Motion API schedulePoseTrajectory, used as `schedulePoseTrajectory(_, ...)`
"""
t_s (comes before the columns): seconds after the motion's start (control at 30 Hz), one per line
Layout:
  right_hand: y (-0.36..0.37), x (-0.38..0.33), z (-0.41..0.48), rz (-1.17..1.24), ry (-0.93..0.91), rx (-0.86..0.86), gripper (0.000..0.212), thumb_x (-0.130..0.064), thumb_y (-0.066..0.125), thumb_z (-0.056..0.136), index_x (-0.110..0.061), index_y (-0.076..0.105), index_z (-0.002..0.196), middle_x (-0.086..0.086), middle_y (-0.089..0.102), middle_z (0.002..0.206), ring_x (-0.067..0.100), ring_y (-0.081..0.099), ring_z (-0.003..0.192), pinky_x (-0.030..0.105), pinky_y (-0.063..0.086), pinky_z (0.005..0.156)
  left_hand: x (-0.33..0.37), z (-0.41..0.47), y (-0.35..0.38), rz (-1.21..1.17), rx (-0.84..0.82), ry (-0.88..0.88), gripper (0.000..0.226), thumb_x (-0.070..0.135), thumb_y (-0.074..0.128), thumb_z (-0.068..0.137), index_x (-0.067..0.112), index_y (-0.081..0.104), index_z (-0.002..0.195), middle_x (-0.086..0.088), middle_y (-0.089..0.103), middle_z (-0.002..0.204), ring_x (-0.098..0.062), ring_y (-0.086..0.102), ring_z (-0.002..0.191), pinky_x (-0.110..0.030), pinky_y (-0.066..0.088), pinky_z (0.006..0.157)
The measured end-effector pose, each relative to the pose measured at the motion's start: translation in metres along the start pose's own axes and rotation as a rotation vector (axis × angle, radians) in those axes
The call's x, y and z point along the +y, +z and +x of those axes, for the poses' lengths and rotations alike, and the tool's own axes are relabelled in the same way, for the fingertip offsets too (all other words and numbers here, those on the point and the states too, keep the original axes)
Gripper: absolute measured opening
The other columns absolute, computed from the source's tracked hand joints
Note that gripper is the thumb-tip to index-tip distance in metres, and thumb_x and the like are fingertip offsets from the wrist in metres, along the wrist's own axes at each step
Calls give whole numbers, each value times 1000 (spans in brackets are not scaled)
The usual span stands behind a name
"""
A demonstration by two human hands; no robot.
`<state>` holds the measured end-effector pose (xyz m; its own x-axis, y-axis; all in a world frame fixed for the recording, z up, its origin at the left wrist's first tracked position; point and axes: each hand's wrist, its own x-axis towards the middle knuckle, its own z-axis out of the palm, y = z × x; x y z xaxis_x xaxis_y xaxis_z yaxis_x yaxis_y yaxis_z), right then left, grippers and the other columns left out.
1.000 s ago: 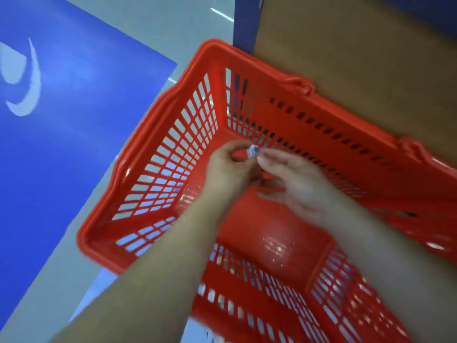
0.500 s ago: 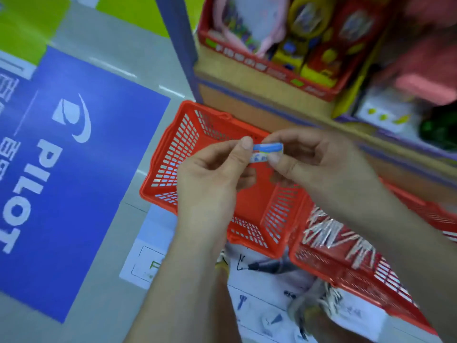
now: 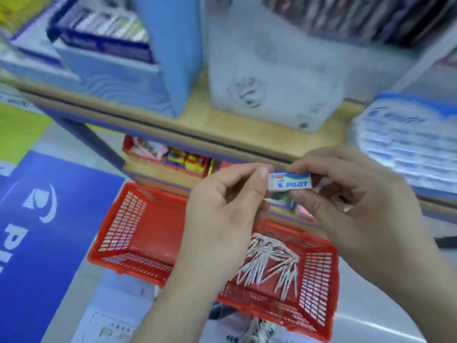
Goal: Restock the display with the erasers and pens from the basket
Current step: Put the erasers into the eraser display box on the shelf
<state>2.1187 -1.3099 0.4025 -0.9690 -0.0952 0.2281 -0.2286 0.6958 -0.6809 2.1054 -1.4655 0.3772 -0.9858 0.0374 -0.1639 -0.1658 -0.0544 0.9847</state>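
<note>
Head view: small white block eraser (image 3: 289, 182) in a blue-printed sleeve, held above the red plastic baskets (image 3: 316, 280), left hand (image 3: 222, 211) pinching its left end, right hand (image 3: 351, 201) its right; probably light, firm, slick-sleeved; best gripped across the long sides.

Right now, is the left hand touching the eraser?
Touching. The head view shows the left hand pinching one end of the eraser with no gap; the right hand pinches the other end.
</note>
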Motion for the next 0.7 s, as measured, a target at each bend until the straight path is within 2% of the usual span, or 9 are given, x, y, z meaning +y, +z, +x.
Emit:
schedulePoseTrajectory(0.07,-29,12,-4,45,77,51,23,-25,68,74,-36,68,93,-16,58,95,9,60,81,22,49,72,7,2,25,99,-34,49,10,26,64,81,25,74,82,7,72,72,-5,63,63,-21,51,63)
schedulePoseTrajectory(0.1,-40,19,-5,53,107,75,23,-24,67,74,-38,67,92,-16,58,95,10,61,81,23,49,72,9,4,35,167,-43,83,12,22,63,81,26,74,82,10,72,75,-2,64,69,-16,49,68)
schedulePoseTrajectory(0.2,-64,41,-4,82,192,167,26,-23,67,74,-41,65,92,-17,59,91,7,60,78,17,50,74,15,13,60,341,-52,161,20,10,67,83,30,71,82,13,71,81,6,62,75,-3,41,71)
schedulePoseTrajectory(0.3,-77,63,-4,61,270,229,29,-17,74,76,-39,65,92,-15,59,92,10,60,78,17,51,77,14,28,79,422,-108,204,22,12,68,82,34,70,86,12,69,84,4,61,74,-5,42,71)
schedulePoseTrajectory(0.43,-86,85,-5,-28,373,145,27,-5,73,79,-26,70,97,-12,60,95,9,59,78,19,50,81,5,44,105,509,-230,250,20,19,70,81,34,71,95,12,63,87,-2,60,76,-15,49,73)
schedulePoseTrajectory(0.57,-84,91,-7,-73,373,52,26,-5,74,78,-22,73,97,-15,59,94,9,60,75,14,47,79,-3,52,116,632,-320,331,23,24,75,77,26,72,100,14,53,93,-2,57,82,-10,45,78)
schedulePoseTrajectory(0.63,-86,92,-7,-102,369,30,26,-5,74,78,-22,74,98,-14,59,93,9,63,75,13,46,75,-3,56,116,626,-340,313,25,25,77,75,25,72,100,13,52,95,-2,58,81,-15,48,80)
schedulePoseTrajectory(0.7,-88,92,-6,-140,354,-2,28,-6,75,77,-23,75,99,-12,61,94,11,64,73,13,45,72,-2,57,115,618,-360,295,28,26,78,74,26,72,101,14,51,96,0,59,84,-13,47,82)
